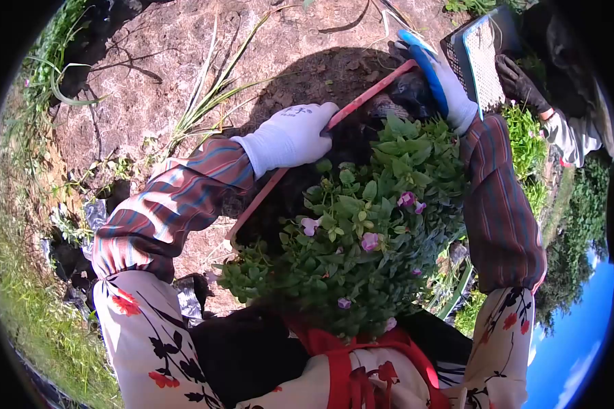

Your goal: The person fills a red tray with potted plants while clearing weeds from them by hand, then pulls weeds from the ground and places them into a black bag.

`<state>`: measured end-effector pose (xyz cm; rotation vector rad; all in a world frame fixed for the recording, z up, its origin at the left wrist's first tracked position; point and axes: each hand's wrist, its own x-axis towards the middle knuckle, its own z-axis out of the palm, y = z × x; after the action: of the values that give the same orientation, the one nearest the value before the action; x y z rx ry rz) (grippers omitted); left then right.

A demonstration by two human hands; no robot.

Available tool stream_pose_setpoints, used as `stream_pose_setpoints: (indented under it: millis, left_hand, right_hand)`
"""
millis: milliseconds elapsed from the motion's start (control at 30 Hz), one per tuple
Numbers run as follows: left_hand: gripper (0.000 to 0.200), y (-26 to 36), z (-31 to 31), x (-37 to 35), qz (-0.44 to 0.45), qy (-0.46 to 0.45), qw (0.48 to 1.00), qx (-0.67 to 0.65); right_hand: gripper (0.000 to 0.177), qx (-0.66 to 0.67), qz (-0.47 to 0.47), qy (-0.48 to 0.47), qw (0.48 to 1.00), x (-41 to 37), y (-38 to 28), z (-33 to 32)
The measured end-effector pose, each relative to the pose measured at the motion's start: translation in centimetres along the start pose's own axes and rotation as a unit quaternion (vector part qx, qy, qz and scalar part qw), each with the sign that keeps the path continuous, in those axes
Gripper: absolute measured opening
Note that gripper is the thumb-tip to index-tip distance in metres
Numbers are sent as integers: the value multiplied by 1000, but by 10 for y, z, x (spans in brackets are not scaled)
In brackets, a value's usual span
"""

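A tray with a red rim (370, 93) is tilted in front of me, filled with leafy flowering plants (382, 204) bearing small pink-purple blooms. My left hand (292, 135), in a white glove, is closed over the near-left stretch of the rim. At the rim's upper right end is my right hand (442, 80), its glove white with a blue palm, curled around the tray's corner. Its grip is partly hidden. Dark plastic (413, 92) shows beside that hand, and foliage covers most of the tray's inside.
Bare brown soil (164, 41) lies ahead, with long grass blades (208, 102) on it. At upper right, a co-worker's dark-gloved hand (522, 82) is near a blue-edged mesh crate (484, 65). Grass (34, 286) grows on the left.
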<state>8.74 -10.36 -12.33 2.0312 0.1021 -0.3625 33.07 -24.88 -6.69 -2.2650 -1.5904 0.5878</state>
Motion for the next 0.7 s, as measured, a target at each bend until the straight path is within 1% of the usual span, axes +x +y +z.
stream_pose_setpoints:
  millis: [33, 67, 100, 167, 200, 233, 267, 300, 367, 400, 433, 467, 500, 567, 633, 667, 700]
  left_hand:
    - [37, -2, -1, 0, -1, -1, 1000, -8]
    - [37, -3, -3, -1, 0, -7, 1000, -8]
    - [37, -4, -4, -1, 2, -13, 1000, -7]
    - [38, -10, -5, 0, 7, -15, 1000, -14]
    - [38, -11, -5, 1, 14, -15, 1000, -15]
    - [40, -9, -7, 0, -5, -27, 999, -25]
    - [40, -12, -6, 0, -7, -15, 1000, -26]
    - [39, -14, -3, 1, -2, -6, 1000, -25]
    - [41, -11, -4, 1, -12, -22, 999, -48]
    - [42, -9, -6, 2, -26, -31, 998, -54]
    - [42, -5, -5, 3, -17, -31, 998, -45]
    - [42, -6, -5, 3, -20, -37, 998, -42]
    - [41, -8, -7, 2, -28, -37, 998, -39]
    - [41, -5, -8, -2, -29, -23, 999, -12]
    - [39, -3, -7, -2, -43, -15, 999, -20]
    - [37, -4, -3, -2, -39, 0, 998, -48]
    - [35, 6, -6, -2, -94, -18, 991, -95]
  right_hand:
    - [51, -69, -102, 7, 992, 0, 3, -8]
    - [52, 135, 25, 38, 990, -11, 3, -16]
    - [52, 330, 153, 69, 929, -24, -20, -31]
    - [52, 296, 205, 104, 927, -66, -31, -72]
    - [50, 322, 244, 126, 906, -102, -17, -94]
    - [49, 346, 283, 151, 882, -142, -2, -116]
    - [46, 317, 368, 173, 857, -180, -1, -132]
    - [44, 285, 453, 200, 821, -222, -5, -145]
    - [37, 294, 568, 236, 731, -305, -3, -147]
    - [35, 308, 616, 210, 694, -360, 10, -139]
    - [33, 325, 656, 177, 657, -407, 18, -121]
    - [29, 386, 661, 160, 624, -435, 10, -97]
    - [23, 517, 665, 85, 532, -442, 3, -77]
    - [22, 405, 733, 115, 535, -459, -8, -8]
    - [24, 455, 703, 53, 544, -460, -11, 38]
    - [27, 465, 641, 45, 609, -470, -2, 66]
    - [29, 442, 629, 48, 638, -442, -18, 71]
